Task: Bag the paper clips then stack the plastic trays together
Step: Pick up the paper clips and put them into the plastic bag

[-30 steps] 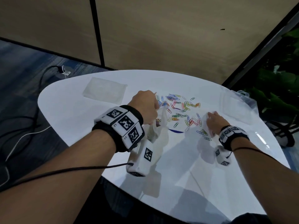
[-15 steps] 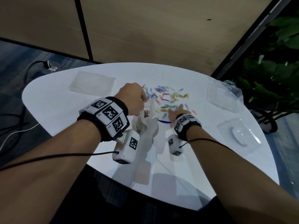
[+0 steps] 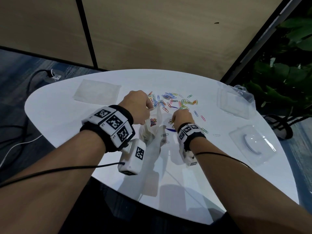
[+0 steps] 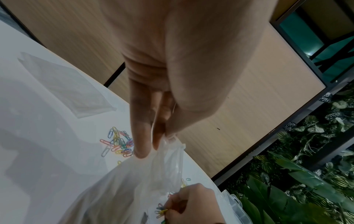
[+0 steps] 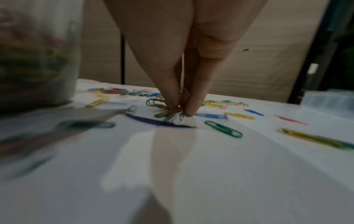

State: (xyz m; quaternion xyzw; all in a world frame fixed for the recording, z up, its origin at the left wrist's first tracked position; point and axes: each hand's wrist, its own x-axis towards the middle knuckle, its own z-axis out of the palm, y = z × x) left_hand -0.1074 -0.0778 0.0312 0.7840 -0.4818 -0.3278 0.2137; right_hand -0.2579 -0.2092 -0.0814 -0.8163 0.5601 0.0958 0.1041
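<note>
Coloured paper clips (image 3: pixel 175 101) lie scattered across the middle of the white table (image 3: pixel 67 115). My left hand (image 3: pixel 137 107) pinches the rim of a clear plastic bag (image 3: pixel 152 130) and holds it up; several clips show inside the bag (image 4: pixel 134 189). My right hand (image 3: pixel 181 116) pinches a small bunch of clips (image 5: pixel 168 112) against the table beside the bag. Two clear plastic trays sit at the right: one (image 3: pixel 234 103) near the far edge, another (image 3: pixel 253 146) closer to me.
A flat empty plastic bag (image 3: pixel 97 92) lies at the table's far left. Green plants (image 3: pixel 287 73) stand beyond the right edge. Cables run over the floor on the left. A blue curved mark (image 5: pixel 153 122) shows on the table under my right hand.
My right hand has moved left from the loose clips at the right to the spot beside the bag, and now pinches a bunch of clips. My left hand keeps holding the bag.
</note>
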